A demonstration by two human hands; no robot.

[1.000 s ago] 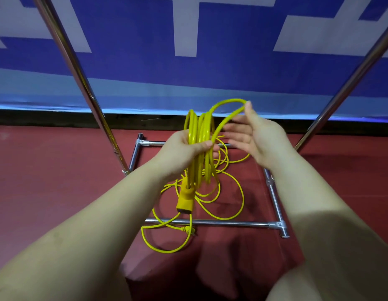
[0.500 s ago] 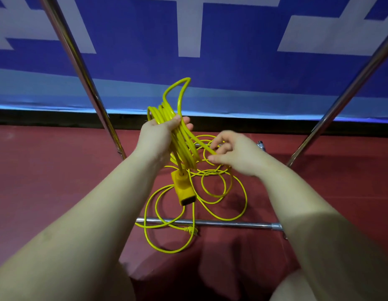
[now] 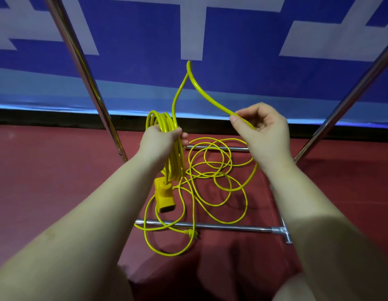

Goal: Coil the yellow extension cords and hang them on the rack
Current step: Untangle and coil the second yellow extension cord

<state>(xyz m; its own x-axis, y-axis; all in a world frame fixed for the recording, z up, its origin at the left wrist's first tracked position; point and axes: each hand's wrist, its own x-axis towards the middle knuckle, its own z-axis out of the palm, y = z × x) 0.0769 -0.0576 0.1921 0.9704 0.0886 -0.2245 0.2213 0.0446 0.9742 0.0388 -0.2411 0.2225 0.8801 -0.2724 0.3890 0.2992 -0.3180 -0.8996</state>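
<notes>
The left hand is curled round a bundle of finished loops of the yellow cord, with the socket block dangling below it. If that grip loosens, the loops could slide apart. The right hand pinches the next stretch, which arches up between the two hands. The rest lies tangled on the red floor, crossing the rack's bottom bar. Pulling hard could snag the plug on that bar or tighten a knot.

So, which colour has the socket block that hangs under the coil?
Yellow, like the cord: the socket block shows best in the head view.
</notes>
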